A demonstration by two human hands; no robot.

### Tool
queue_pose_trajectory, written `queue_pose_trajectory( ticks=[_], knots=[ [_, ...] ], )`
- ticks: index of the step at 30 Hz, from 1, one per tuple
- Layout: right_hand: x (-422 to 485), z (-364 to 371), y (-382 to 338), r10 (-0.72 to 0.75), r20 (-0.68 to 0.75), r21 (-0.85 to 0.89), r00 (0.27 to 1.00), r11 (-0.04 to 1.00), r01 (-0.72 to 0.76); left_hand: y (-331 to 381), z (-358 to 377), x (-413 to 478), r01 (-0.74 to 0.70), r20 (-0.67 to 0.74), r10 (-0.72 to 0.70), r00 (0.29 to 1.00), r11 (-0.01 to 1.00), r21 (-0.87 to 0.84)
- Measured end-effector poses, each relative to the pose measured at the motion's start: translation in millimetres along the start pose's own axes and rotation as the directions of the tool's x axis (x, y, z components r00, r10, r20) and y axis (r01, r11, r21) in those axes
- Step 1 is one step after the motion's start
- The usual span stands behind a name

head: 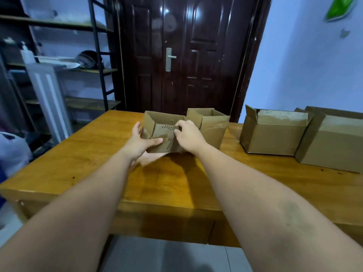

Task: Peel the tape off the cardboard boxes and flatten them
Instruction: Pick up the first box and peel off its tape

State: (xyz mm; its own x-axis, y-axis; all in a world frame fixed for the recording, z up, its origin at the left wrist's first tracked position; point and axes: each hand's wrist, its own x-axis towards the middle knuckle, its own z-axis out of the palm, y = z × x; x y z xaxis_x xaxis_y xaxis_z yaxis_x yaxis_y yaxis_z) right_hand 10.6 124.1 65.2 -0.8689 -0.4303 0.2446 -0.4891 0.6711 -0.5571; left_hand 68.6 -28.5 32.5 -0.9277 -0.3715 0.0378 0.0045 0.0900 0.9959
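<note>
Head view shows both bare forearms stretched forward over a wooden table [88, 154]; they meet at a small box [163, 134] of brown cardboard that stands on the tabletop near its far edge, top open and flaps up; the left hand [143, 141] grips the box at its near left corner, thumb laid flat across the front wall and fingers [137, 127] up against the left side; the right hand [188, 136] is curled, its fingertips pinching at the top edge of the front wall, where a rough, dark-streaked strip runs down the cardboard; whether tape lies between those fingertips cannot be told.

A second box [212, 124], also open, stands just behind and to the right of the small one, touching it or nearly so; further right on the same table, well apart from the hands, a third box [273, 136] sits with its flaps raised, and a fourth box [334, 144] stands just beside it at the frame's edge.

Beyond the table is a dark glossy door [176, 85] with a metal handle [170, 58]; a black-framed shelf rack [98, 55] stands to the left.
</note>
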Motion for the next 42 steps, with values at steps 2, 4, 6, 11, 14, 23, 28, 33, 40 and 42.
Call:
queue_pose_trajectory(
  ticks=[2,4,6,11,14,23,28,33,40,42],
  knots=[
    [-12,-2,-2,-0.035,0.017,-0.015,0.999,0.999,0.035,1,1,-8,-0.012,0.02,0.012,1.0,0.999,0.046],
    [-22,-2,-1,-0.043,-0.123,0.01,0.991,0.999,0.045,0,2,-15,-0.016,0.014,0.015,1.0,0.995,0.098],
    [-31,-6,2,0.022,-0.388,-0.02,0.922,0.999,-0.033,-1,5,-21,-0.012,0.011,0.011,1.0,0.993,0.116],
    [-34,-17,20,0.121,-0.313,-0.319,0.942,0.921,-0.225,-2,11,-30,0.008,0.053,-0.013,0.998,0.995,0.104],
    [-35,-20,32,0.123,-0.243,-0.423,0.962,0.88,-0.219,-2,14,-28,0.025,0.096,-0.036,0.995,0.993,0.115],
    [-29,-21,54,0.195,-0.317,-0.505,0.928,0.794,-0.339,-7,14,-17,0.181,0.001,-0.187,0.982,0.948,-0.261],
    [-26,-14,57,0.2,-0.252,-0.553,0.947,0.773,-0.31,-9,16,-16,0.186,0.007,-0.198,0.98,0.908,-0.375],
    [-23,-15,58,0.213,-0.219,-0.582,0.952,0.755,-0.302,-12,12,-17,0.208,0.063,-0.199,0.978,0.919,-0.334],
    [-23,-22,60,0.28,-0.191,-0.553,0.941,0.761,-0.339,-15,15,-14,0.209,0.047,-0.205,0.978,0.928,-0.309],
    [-22,-20,61,0.296,-0.2,-0.521,0.934,0.775,-0.357,-16,19,-13,0.209,0.04,-0.207,0.978,0.927,-0.311]
  ],
)
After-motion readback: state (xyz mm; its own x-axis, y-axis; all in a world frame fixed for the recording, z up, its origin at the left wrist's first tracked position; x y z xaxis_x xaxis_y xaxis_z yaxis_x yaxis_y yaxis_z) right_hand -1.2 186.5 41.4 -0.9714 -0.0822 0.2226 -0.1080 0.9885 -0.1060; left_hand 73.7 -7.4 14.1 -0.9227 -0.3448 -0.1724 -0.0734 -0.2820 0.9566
